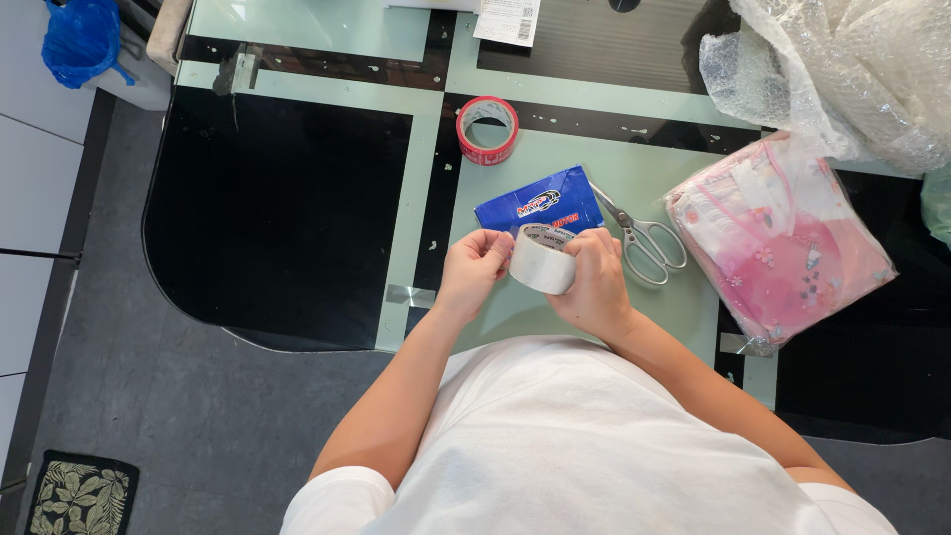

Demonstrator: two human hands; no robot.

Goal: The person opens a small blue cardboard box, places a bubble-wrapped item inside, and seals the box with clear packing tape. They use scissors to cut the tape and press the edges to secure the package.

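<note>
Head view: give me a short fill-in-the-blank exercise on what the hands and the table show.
1. Both hands hold a roll of clear ____ above the table.
2. The scissors lie between the blue packet and the ____ package.
3. The second roll, lying apart on the table, is ____ in colour.

Missing words: tape; pink; red

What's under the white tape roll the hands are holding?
Under the white tape roll, held by the left hand and right hand, lies a blue packet on the glass table. The packet's near edge is covered.
</note>
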